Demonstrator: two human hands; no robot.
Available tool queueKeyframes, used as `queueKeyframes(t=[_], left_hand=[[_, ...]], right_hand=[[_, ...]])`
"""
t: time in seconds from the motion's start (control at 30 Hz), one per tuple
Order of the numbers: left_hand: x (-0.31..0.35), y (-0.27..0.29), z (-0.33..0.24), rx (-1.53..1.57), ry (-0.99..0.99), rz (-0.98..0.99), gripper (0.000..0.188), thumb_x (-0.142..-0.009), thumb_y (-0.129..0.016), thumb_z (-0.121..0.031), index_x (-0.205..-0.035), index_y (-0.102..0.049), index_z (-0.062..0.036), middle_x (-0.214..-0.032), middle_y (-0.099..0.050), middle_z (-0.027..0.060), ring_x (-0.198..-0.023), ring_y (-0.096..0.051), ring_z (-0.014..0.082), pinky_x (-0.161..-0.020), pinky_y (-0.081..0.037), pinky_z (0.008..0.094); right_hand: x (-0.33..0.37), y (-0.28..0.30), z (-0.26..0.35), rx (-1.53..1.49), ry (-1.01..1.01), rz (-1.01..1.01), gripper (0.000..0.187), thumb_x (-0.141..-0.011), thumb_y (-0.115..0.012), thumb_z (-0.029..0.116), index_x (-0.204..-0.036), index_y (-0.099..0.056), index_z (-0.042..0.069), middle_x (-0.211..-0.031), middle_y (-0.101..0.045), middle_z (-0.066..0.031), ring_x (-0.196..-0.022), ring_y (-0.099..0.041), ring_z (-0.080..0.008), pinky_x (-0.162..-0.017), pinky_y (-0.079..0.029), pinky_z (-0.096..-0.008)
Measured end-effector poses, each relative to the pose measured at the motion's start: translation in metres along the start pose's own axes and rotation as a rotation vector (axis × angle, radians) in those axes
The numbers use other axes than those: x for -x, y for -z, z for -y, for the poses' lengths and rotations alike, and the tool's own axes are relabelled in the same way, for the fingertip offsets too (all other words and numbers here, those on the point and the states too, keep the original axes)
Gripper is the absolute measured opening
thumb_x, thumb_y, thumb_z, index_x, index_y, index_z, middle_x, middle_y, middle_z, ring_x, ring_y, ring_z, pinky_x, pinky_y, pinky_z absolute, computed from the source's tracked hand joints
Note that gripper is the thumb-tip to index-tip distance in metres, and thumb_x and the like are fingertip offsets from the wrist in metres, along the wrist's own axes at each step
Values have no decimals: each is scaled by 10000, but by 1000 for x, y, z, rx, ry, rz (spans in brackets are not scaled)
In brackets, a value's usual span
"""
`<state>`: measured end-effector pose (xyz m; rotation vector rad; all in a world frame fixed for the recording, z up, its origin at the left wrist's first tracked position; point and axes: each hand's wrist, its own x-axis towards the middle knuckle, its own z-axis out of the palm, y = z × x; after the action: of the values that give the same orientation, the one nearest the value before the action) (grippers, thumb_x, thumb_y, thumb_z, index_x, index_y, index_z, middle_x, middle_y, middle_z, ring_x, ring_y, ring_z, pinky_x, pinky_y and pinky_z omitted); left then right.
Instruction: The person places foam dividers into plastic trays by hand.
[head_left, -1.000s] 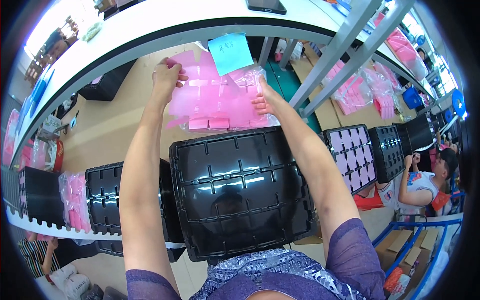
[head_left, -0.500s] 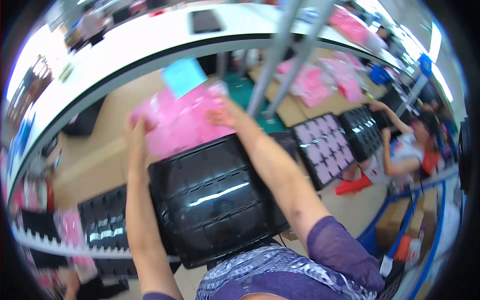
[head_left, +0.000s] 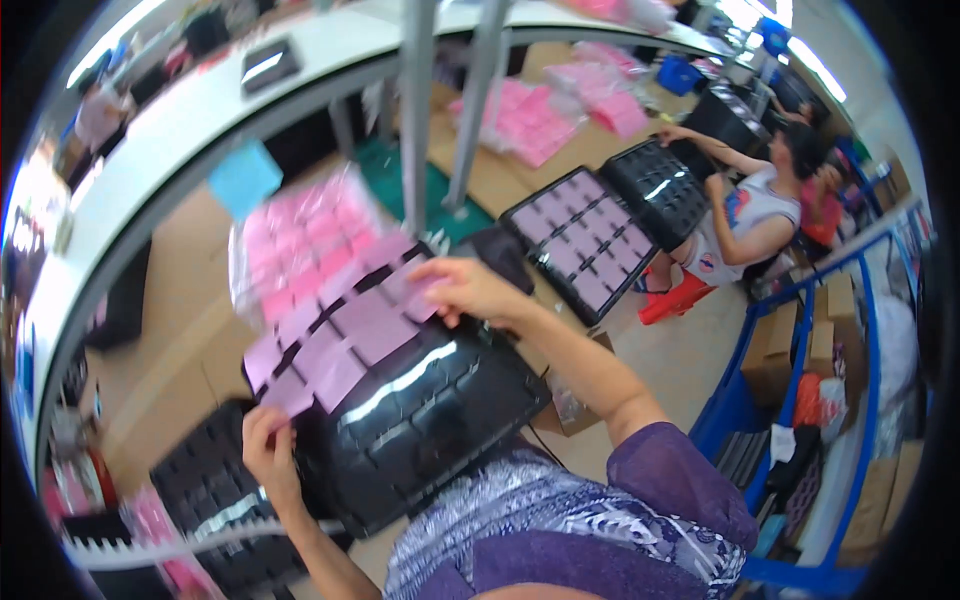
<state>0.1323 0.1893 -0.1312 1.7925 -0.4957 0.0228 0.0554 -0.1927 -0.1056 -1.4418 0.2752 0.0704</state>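
Gripping one black tray (head_left: 420,420) at its near-left corner, left hand (head_left: 268,452) has fingers curled shut on the rim. Right hand (head_left: 468,290) fingers rest spread on pink sheet (head_left: 330,330) across the tray's far half. Second filled tray (head_left: 585,240) lies on bench (head_left: 180,300) beyond.

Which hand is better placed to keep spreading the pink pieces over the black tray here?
Probably the right hand: its fingers rest on the pink pieces at the far edge of the black tray. The left hand grips the tray's near left edge, seemingly steadying it.
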Motion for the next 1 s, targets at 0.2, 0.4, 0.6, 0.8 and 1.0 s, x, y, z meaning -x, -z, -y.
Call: queueKeyframes(t=[0.2, 0.4, 0.6, 0.8, 1.0], left_hand=[[36, -9, -16, -206, 16, -40, 128, -813, -679, 80, -924, -673, 15, -937, -638, 91, -826, -626, 203, -745, -489, 274], [65, -3, -24, -394, -97, 23, 180, -788, -670, 100, -939, -665, 2, -932, -651, 100, -853, -640, 241, -744, -506, 309], [86, -1, -28, -451, -215, 89, 279, -698, -654, 137, -938, -661, -5, -928, -649, 103, -860, -623, 275, -743, -511, 354], [89, -2, -27, -493, -270, 108, 276, -666, -664, 135, -907, -671, -1, -926, -645, 105, -892, -619, 282, -773, -508, 369], [101, 3, -23, -583, -314, 129, 299, -636, -690, 134, -901, -682, -5, -900, -625, 102, -891, -611, 290, -776, -513, 379]], right_hand=[[56, 11, -26, 128, 16, -173, 247, -968, -600, 139, -1174, -641, 9, -744, -587, 6, -593, -547, -49, -525, -469, -193], [80, 13, -41, 151, -40, -184, 245, -1006, -558, 139, -1174, -632, -23, -717, -570, 22, -590, -528, -38, -505, -453, -181], [105, 3, -28, 308, -40, -304, 373, -972, -602, 111, -1303, -494, -26, -695, -583, 13, -561, -522, -42, -502, -444, -191], [118, -1, -26, 732, 5, -401, 305, -909, -641, 116, -1175, -585, -20, -628, -608, -52, -547, -568, -129, -547, -452, -287], [128, -6, -40, 889, 93, -436, 307, -878, -670, 93, -1166, -607, 7, -631, -629, -78, -535, -588, -129, -539, -465, -282]])
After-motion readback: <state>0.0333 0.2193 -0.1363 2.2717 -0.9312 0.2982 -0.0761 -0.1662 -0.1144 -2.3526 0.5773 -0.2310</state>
